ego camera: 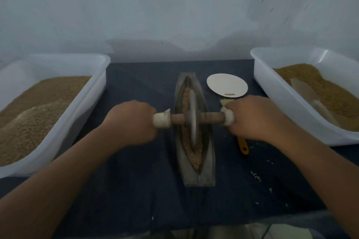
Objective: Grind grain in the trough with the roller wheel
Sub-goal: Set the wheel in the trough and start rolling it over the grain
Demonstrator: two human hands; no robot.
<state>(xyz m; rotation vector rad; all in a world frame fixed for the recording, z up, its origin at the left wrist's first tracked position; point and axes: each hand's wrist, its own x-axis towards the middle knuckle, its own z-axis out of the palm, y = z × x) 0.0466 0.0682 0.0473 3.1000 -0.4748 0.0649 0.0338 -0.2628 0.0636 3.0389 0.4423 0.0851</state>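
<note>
A grey boat-shaped trough (208,163) lies lengthwise on the dark cloth in the middle. Brown grain (191,153) fills its groove. The metal roller wheel (192,120) stands upright in the groove near the trough's middle, on a wooden axle (210,117) with white cloth wrapped round both ends. My left hand (130,122) grips the left wrapped end. My right hand (254,117) grips the right wrapped end. The wheel looks slightly blurred.
A white tub (58,122) of brown grain stands at the left, another white tub (287,99) with grain and a pale scoop at the right. A white paper plate (227,84) lies behind my right hand, an orange handle (242,146) below it. Loose grains dot the cloth at right.
</note>
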